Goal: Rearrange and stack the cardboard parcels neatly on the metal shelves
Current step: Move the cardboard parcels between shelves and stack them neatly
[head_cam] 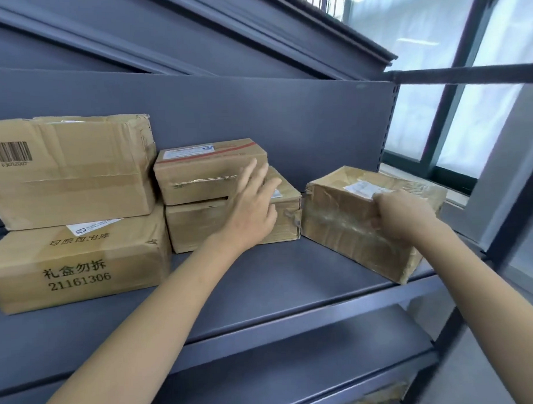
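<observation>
Five boxes on the shelf point(262, 280); right hand point(401, 209) grips the skewed box point(350, 226) at the shelf's right end, left hand point(253, 208) open against the middle stack point(216, 197). Risk: box overhangs the front edge, could tip off.

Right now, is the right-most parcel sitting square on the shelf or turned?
Turned: the parcel sits skewed to the shelf edge, one corner near it.
</observation>
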